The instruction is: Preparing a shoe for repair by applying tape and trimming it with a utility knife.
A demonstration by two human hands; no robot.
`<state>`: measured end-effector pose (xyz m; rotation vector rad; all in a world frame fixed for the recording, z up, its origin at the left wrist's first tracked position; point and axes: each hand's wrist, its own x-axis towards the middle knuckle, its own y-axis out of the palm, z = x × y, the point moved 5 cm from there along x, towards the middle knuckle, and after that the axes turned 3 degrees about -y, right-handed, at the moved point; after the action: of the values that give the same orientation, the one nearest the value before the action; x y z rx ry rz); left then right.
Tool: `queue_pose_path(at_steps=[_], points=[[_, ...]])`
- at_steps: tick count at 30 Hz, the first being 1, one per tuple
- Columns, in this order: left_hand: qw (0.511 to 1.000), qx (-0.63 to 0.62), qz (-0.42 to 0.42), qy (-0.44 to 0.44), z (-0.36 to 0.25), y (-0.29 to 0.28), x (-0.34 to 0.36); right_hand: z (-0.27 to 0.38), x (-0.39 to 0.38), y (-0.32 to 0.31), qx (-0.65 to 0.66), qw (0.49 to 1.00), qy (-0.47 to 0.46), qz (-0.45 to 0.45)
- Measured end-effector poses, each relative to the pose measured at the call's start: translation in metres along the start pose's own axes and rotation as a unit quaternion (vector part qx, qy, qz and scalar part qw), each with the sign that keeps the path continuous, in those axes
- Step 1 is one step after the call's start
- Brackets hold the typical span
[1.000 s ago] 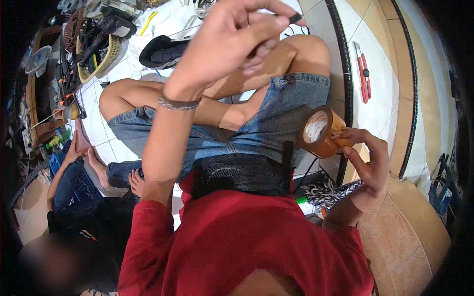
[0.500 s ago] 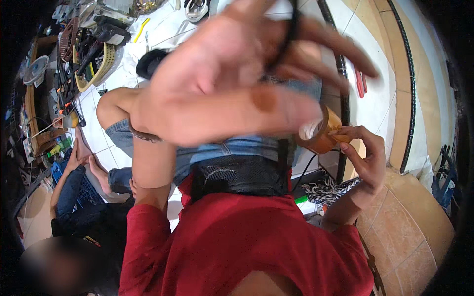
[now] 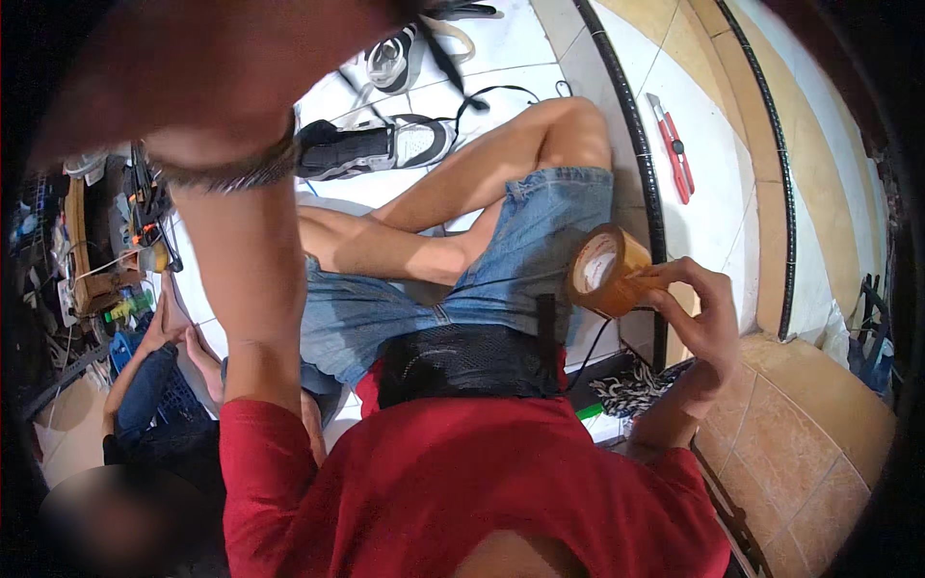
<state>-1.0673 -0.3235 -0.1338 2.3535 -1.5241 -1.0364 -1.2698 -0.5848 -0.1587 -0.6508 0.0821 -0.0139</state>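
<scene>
Right up by the camera, the left hand (image 3: 222, 72) loomed dark and blurred; its grip could not be told. Well apart, the right hand (image 3: 701, 303) pinched a brown tape roll (image 3: 631, 260) above the denim shorts (image 3: 525, 231). Leftward stood a blue lattice crate (image 3: 181, 393), contents unclear. Beyond lay a black-and-white shoe (image 3: 376, 146) and red cutter (image 3: 678, 147).

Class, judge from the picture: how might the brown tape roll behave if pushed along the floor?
Stood on its rim, the brown tape roll would probably roll, its outline being circular. It is likely fairly stiff: held by the right hand, its ring looks undented.
</scene>
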Motion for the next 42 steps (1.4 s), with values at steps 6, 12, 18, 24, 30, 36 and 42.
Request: queue_pose_path(at_steps=[6,12,18,24,30,36,42], points=[[0.763,0.035,0.269,0.587,-0.153,-0.001,0.018,-0.012,0.003,0.002,0.031,0.999,0.004,0.013],[0.916,0.141,-0.376,-0.021,0.083,-0.206,0.058,-0.012,0.009,0.002,0.029,0.999,-0.007,0.027],[0.881,0.287,-0.325,-0.188,0.089,-0.177,-0.022,-0.021,0.009,0.001,0.027,0.999,0.029,0.036],[0.813,0.399,-0.356,0.230,0.082,-0.067,0.089,-0.012,0.022,0.003,0.027,0.998,0.032,0.042],[0.784,0.439,-0.373,0.233,0.133,-0.056,0.138,-0.010,0.024,0.006,0.002,0.997,0.044,0.062],[0.853,0.316,-0.340,0.239,0.123,-0.056,0.128,-0.001,0.029,0.007,-0.002,0.999,0.012,0.037],[0.973,0.042,-0.107,0.201,0.107,-0.007,0.089,0.031,0.048,0.010,-0.011,0.999,-0.018,0.032]])
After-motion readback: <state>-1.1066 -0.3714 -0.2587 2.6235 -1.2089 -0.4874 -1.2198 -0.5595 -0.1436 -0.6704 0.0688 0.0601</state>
